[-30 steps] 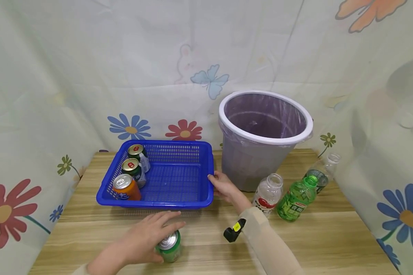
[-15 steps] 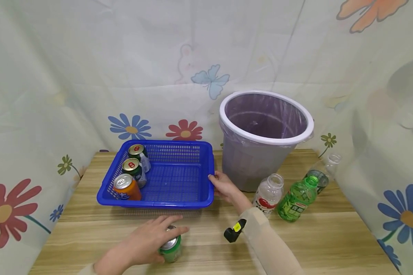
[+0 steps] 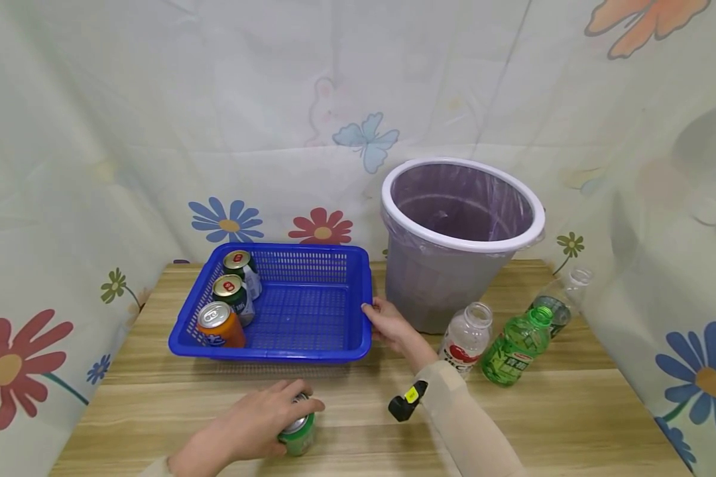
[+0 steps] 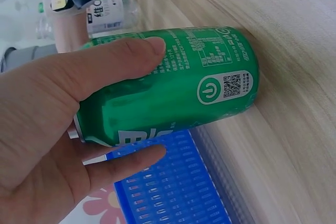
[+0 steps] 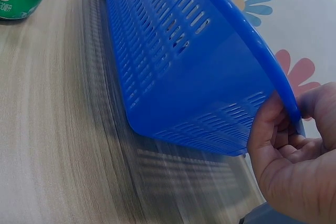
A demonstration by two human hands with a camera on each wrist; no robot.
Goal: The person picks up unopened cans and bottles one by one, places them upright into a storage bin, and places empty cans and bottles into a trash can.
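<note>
My left hand [image 3: 247,421] is around the top of a green drink can [image 3: 299,436] that stands on the wooden table in front of the basket. In the left wrist view the thumb lies along the can's side and one finger stretches past it; the other fingers are mostly hidden. My right hand [image 3: 389,322] grips the right rim of a blue plastic basket [image 3: 274,354], thumb over the edge and fingers curled underneath, as the right wrist view shows. Along the basket's left side stand an orange can [image 3: 229,329] and two dark green cans with gold tops [image 3: 229,283].
Behind my right forearm stands a grey bin [image 3: 435,285] with a white rim and clear liner. To its front right are a clear bottle with a red picture [image 3: 462,344], a green bottle [image 3: 513,351] and another clear bottle [image 3: 563,298]. Patterned cloth hangs around the table.
My left hand has moved slightly right and its fingers have closed in around the green can. My right hand and the basket hold their place.
</note>
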